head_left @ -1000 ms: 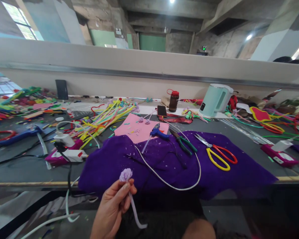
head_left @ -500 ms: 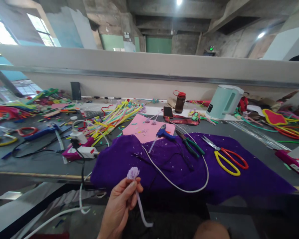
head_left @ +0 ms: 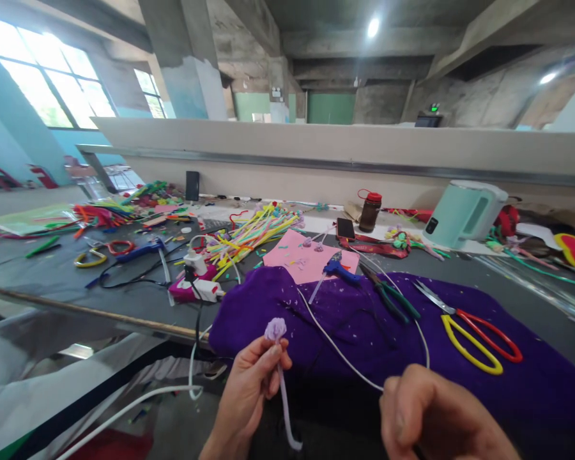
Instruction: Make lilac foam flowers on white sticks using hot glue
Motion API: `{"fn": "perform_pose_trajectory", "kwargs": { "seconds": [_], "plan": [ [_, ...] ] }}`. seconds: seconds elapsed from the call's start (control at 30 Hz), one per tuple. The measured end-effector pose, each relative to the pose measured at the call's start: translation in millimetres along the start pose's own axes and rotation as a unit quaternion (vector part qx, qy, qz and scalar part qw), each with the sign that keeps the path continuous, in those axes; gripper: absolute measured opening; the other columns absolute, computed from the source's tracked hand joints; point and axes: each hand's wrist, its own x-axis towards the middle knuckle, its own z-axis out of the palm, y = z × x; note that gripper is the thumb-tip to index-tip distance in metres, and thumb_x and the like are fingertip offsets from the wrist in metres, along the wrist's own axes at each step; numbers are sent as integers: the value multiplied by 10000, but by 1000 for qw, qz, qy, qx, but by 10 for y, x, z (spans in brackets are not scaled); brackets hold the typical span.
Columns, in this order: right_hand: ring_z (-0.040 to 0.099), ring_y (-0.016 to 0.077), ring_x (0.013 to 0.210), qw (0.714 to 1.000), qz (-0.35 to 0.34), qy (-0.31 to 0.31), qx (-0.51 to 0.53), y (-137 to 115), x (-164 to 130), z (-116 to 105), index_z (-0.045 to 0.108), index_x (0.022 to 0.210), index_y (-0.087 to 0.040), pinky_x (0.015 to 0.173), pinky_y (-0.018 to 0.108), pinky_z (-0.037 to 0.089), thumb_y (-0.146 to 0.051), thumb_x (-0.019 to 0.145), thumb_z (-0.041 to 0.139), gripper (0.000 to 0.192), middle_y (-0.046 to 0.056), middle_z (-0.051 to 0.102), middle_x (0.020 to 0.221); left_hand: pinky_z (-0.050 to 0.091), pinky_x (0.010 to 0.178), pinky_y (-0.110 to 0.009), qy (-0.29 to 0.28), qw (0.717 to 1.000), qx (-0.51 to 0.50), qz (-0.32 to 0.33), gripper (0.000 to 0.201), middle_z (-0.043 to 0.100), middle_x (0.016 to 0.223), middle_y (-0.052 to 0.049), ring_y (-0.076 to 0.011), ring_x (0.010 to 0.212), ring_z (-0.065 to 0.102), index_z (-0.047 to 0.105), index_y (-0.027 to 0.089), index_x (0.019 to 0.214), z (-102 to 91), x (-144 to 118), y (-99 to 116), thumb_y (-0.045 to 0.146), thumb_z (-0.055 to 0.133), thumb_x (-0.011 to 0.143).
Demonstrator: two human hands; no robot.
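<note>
Low in front of me, my left hand (head_left: 256,377) pinches a lilac pipe-cleaner flower (head_left: 275,329) just below its head. The bent stem (head_left: 286,409) hangs down past my fingers. At the lower right, my right hand (head_left: 441,415) is raised with its fingers curled in; anything inside them is hidden. It is apart from the flower and nearest to the purple cloth (head_left: 249,306). On that cloth lie scissors (head_left: 460,312) with one red and one yellow handle, green-handled pliers (head_left: 388,294) and a blue glue gun (head_left: 340,271).
A pink sheet (head_left: 287,255) behind the cloth bears two lilac flower heads. Bundled pipe cleaners (head_left: 259,233), a power strip (head_left: 184,291) and another glue gun (head_left: 141,249) lie left. A phone (head_left: 345,229), bottle (head_left: 370,212) and kettle (head_left: 462,214) stand behind. A white cable (head_left: 335,348) loops forward.
My right hand has come up into view at the lower right. My left hand still holds the flower in much the same pose. The view has turned left and tilted slightly up.
</note>
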Motion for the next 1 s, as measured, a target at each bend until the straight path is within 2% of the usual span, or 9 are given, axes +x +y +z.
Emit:
{"fn": "perform_pose_trajectory", "kwargs": {
  "seconds": [0.1, 0.2, 0.33, 0.43, 0.5, 0.67, 0.83, 0.9, 1.0],
  "plan": [
    [463, 99, 572, 988, 36, 10, -150, -108, 33, -215, 555, 851, -210, 527, 209, 374, -390, 793, 578, 191, 3, 534, 689, 234, 315, -105, -28, 1000, -9, 9, 227, 602, 508, -3, -3, 321, 368, 641, 119, 713, 75, 53, 150, 303, 732, 616],
    [480, 107, 596, 942, 72, 41, -326, -197, 208, -492, 573, 820, -186, 524, 204, 376, -300, 803, 565, 116, -2, 537, 691, 248, 303, -111, -63, 997, -2, 35, 223, 610, 509, -6, -12, 310, 392, 639, 113, 708, 255, 206, 431, 290, 735, 611],
    [475, 96, 570, 898, 51, 50, -434, -231, 753, -944, 577, 801, -175, 523, 198, 370, -247, 804, 529, 86, -23, 539, 668, 269, 294, -108, -114, 989, -2, 93, 204, 611, 512, 9, -21, 319, 429, 643, 117, 736, 583, 647, 862, 266, 725, 625],
    [509, 95, 533, 865, 44, 51, -497, -165, 1270, -1343, 567, 781, -163, 495, 191, 379, -266, 825, 467, 150, -24, 557, 631, 248, 277, -104, -155, 982, -23, 105, 231, 616, 537, 17, -6, 300, 405, 641, 110, 791, 790, 1083, 1042, 270, 712, 640],
    [553, 100, 562, 799, 57, 50, -597, -99, 1611, -1603, 583, 799, -151, 498, 181, 391, -261, 834, 430, 191, -6, 604, 660, 228, 266, -102, -158, 983, -24, 91, 248, 612, 534, 23, 3, 283, 380, 633, 103, 814, 881, 1352, 1051, 262, 710, 640],
    [599, 120, 591, 735, 92, 20, -672, 90, 2401, -2059, 640, 811, -144, 519, 187, 393, -214, 804, 476, 178, 19, 654, 697, 191, 259, -99, -115, 989, -58, 77, 270, 603, 533, 41, 17, 262, 331, 605, 119, 836, 978, 1794, 835, 284, 705, 648],
    [597, 208, 872, 647, 98, -9, -756, 389, 3004, -2249, 641, 992, -175, 648, 242, 402, -165, 820, 483, 233, 87, 641, 978, 196, 273, -109, -111, 991, -47, 53, 277, 613, 562, 32, 13, 280, 351, 607, 121, 853, 988, 2029, 758, 319, 688, 677],
    [594, 218, 892, 620, 97, -30, -778, 522, 3141, -2302, 598, 1096, -199, 660, 255, 408, -161, 838, 467, 292, 106, 598, 1070, 194, 278, -113, -104, 992, -46, 50, 277, 610, 565, 36, 14, 281, 345, 608, 126, 853, 968, 2102, 775, 324, 688, 678],
    [603, 225, 868, 591, 88, -73, -799, 689, 3248, -2385, 615, 1067, -202, 655, 267, 419, -195, 868, 443, 263, 117, 583, 1053, 188, 281, -116, -79, 995, -57, 31, 278, 602, 559, 41, 13, 281, 339, 608, 126, 852, 913, 2178, 742, 321, 691, 672]
  ]
}}
